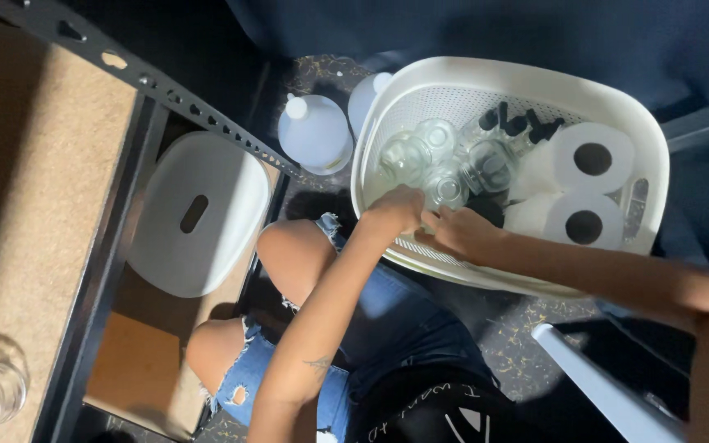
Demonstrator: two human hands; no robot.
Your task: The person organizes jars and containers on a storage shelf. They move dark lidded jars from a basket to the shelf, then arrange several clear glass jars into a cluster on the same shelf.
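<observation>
- Left hand point(395, 212): reaching into the white basket point(650, 139), fingers curling on a clear glass jar point(446, 189), centre frame.
- Right hand point(463, 232): resting at the near rim; grip hidden, cannot tell.
- Jar sitting just above both hands; left nearer.
- Paper rolls point(591, 160) lying right.

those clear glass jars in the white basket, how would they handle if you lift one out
The glass jars look rigid and probably fragile, packed close enough to knock together. Smooth clear glass may be slippery, so both hands, left hand and right hand, at one jar suits them. Round bodies would likely roll if laid down in the basket.
</observation>
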